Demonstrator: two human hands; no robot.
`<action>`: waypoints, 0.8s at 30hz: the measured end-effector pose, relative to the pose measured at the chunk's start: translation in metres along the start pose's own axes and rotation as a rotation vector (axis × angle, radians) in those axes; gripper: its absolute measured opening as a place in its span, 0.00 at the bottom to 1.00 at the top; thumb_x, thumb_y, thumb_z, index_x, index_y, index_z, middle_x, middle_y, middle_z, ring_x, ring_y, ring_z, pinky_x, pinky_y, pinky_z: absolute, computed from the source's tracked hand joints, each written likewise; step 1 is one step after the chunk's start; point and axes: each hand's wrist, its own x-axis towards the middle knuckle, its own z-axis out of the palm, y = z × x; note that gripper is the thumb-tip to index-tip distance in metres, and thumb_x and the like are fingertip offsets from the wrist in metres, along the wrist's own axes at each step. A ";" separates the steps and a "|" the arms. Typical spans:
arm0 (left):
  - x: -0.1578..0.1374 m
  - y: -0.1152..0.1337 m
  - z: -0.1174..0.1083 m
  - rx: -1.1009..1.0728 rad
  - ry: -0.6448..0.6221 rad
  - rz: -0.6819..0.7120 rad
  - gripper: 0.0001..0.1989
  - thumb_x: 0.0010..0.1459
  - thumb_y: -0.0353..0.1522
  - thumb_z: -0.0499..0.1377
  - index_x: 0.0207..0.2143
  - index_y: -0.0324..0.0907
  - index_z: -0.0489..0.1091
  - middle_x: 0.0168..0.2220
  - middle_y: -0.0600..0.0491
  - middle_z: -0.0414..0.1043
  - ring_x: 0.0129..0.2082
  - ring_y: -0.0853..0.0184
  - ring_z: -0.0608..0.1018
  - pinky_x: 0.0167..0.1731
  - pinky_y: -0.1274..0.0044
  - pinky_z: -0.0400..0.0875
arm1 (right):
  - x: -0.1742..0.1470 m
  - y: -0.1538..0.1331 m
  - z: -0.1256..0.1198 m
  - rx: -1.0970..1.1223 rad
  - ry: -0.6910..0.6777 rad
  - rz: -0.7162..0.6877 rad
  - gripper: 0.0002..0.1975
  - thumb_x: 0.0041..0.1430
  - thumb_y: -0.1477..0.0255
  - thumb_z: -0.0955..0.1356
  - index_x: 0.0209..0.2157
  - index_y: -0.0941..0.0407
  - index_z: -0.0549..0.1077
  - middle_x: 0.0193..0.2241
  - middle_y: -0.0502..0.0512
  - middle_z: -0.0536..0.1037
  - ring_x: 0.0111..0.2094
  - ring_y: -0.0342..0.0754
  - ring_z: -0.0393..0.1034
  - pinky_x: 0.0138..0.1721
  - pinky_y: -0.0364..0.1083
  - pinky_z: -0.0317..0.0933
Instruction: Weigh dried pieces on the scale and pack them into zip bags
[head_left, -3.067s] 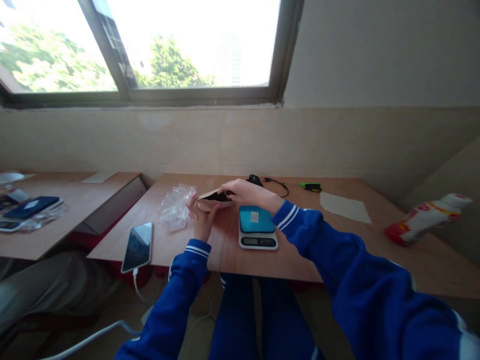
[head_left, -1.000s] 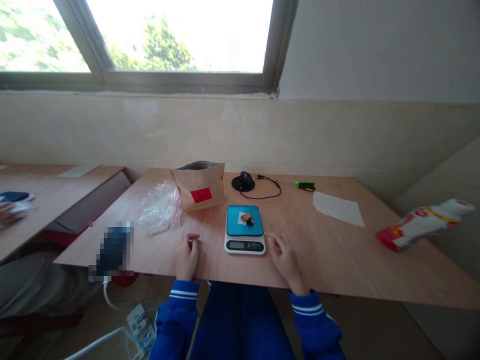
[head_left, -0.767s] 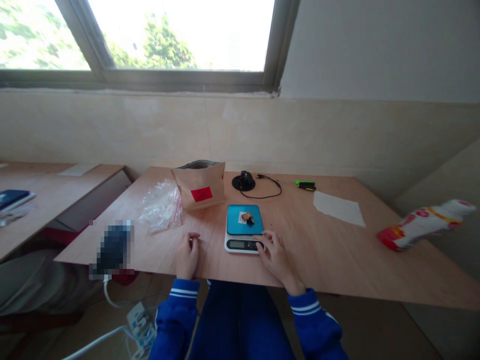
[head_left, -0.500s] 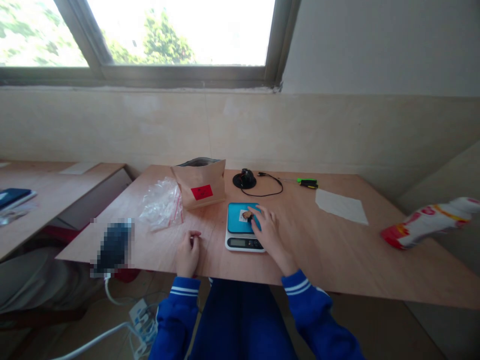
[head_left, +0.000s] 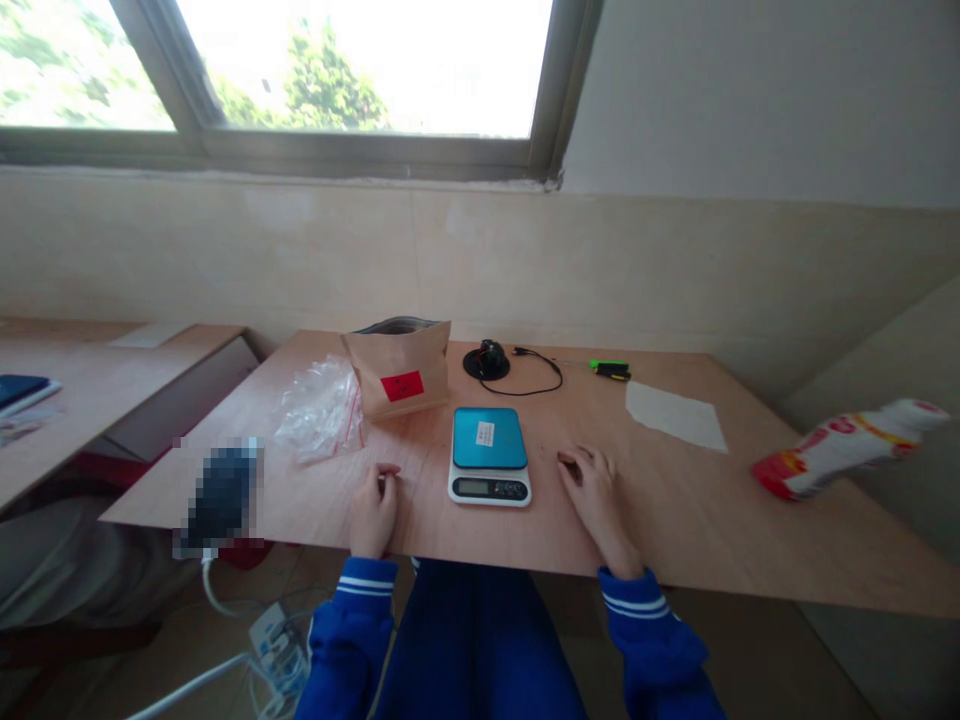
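Observation:
A kitchen scale [head_left: 490,488] with a blue top plate and a white base lies between my hands, a small white label on its plate. To its right, my right hand [head_left: 600,498] rests low over the wood with curled fingers. A bit of a small brown and black piece [head_left: 569,459] shows at the fingertips, mostly hidden by them. On the other side of the scale, my left hand [head_left: 373,510] lies loosely closed on the table near its front edge. Nothing is visible in it.
Behind the scale stand an open brown paper pouch [head_left: 405,355] and a round black device [head_left: 486,360] with a cable. Clear plastic bags [head_left: 319,412] lie left. Farther right are screwdrivers [head_left: 611,370], a white sheet [head_left: 675,416] and a tilted bottle [head_left: 840,450].
My right hand has moved right, off the scale, and the small brown and black piece is gone from the plate. My left hand stays where it was.

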 end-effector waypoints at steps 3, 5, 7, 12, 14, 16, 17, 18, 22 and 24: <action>0.000 0.001 -0.001 0.016 0.013 -0.006 0.11 0.59 0.36 0.47 0.36 0.44 0.67 0.35 0.50 0.73 0.35 0.60 0.76 0.38 0.69 0.68 | -0.017 -0.020 0.000 0.036 -0.036 -0.087 0.15 0.63 0.67 0.61 0.44 0.52 0.76 0.51 0.64 0.67 0.52 0.59 0.62 0.51 0.60 0.56; 0.000 0.002 -0.001 0.014 0.023 0.000 0.11 0.58 0.35 0.47 0.36 0.44 0.67 0.34 0.50 0.73 0.34 0.60 0.76 0.37 0.69 0.68 | -0.023 -0.041 -0.001 0.106 -0.123 -0.164 0.14 0.64 0.67 0.60 0.44 0.49 0.76 0.52 0.60 0.66 0.54 0.57 0.61 0.53 0.59 0.54; 0.000 0.003 -0.002 0.006 0.026 0.008 0.11 0.58 0.35 0.47 0.35 0.44 0.67 0.34 0.50 0.73 0.35 0.60 0.76 0.38 0.69 0.68 | -0.026 -0.058 -0.002 0.154 -0.223 -0.210 0.15 0.65 0.66 0.60 0.42 0.47 0.77 0.54 0.57 0.65 0.55 0.56 0.61 0.54 0.58 0.54; 0.000 0.003 -0.002 0.014 0.012 0.003 0.11 0.58 0.35 0.47 0.35 0.44 0.67 0.34 0.50 0.73 0.35 0.60 0.76 0.38 0.68 0.68 | -0.027 -0.066 -0.002 0.145 -0.319 -0.193 0.16 0.66 0.67 0.58 0.43 0.46 0.77 0.55 0.56 0.65 0.54 0.56 0.62 0.53 0.58 0.56; 0.000 0.003 -0.001 0.021 0.009 0.000 0.11 0.58 0.35 0.47 0.36 0.44 0.67 0.33 0.50 0.73 0.34 0.60 0.76 0.38 0.68 0.68 | -0.026 -0.063 -0.001 0.135 -0.319 -0.195 0.17 0.66 0.68 0.58 0.43 0.45 0.77 0.55 0.56 0.66 0.53 0.56 0.62 0.53 0.58 0.56; 0.000 0.003 -0.001 0.022 0.010 -0.004 0.11 0.58 0.35 0.47 0.36 0.44 0.67 0.34 0.50 0.73 0.34 0.60 0.76 0.38 0.68 0.68 | -0.025 -0.062 -0.001 0.121 -0.314 -0.191 0.17 0.66 0.68 0.58 0.43 0.44 0.77 0.55 0.55 0.66 0.53 0.56 0.61 0.52 0.58 0.56; 0.000 0.002 -0.001 0.018 0.013 -0.006 0.11 0.58 0.35 0.47 0.35 0.44 0.67 0.34 0.50 0.73 0.35 0.60 0.76 0.38 0.68 0.68 | -0.025 -0.063 -0.001 0.114 -0.312 -0.185 0.17 0.66 0.68 0.58 0.42 0.44 0.78 0.55 0.55 0.66 0.53 0.56 0.61 0.52 0.58 0.56; 0.000 0.002 -0.001 0.011 0.016 -0.006 0.11 0.58 0.35 0.47 0.35 0.44 0.67 0.34 0.50 0.74 0.35 0.60 0.76 0.38 0.68 0.68 | -0.025 -0.063 -0.001 0.107 -0.310 -0.178 0.17 0.66 0.68 0.58 0.42 0.43 0.78 0.55 0.55 0.66 0.53 0.56 0.61 0.52 0.58 0.56; 0.000 0.000 -0.001 -0.022 0.019 -0.002 0.10 0.58 0.35 0.47 0.35 0.44 0.67 0.34 0.50 0.74 0.36 0.60 0.76 0.39 0.69 0.69 | -0.027 -0.063 -0.002 0.118 -0.321 -0.151 0.18 0.67 0.67 0.57 0.43 0.42 0.77 0.54 0.55 0.66 0.53 0.56 0.61 0.52 0.58 0.56; 0.001 -0.001 -0.001 -0.035 0.010 -0.004 0.10 0.58 0.36 0.47 0.35 0.44 0.67 0.35 0.50 0.74 0.36 0.61 0.76 0.40 0.69 0.69 | -0.029 -0.060 0.000 0.165 -0.337 -0.154 0.18 0.67 0.66 0.57 0.45 0.42 0.76 0.54 0.55 0.65 0.54 0.55 0.61 0.53 0.58 0.55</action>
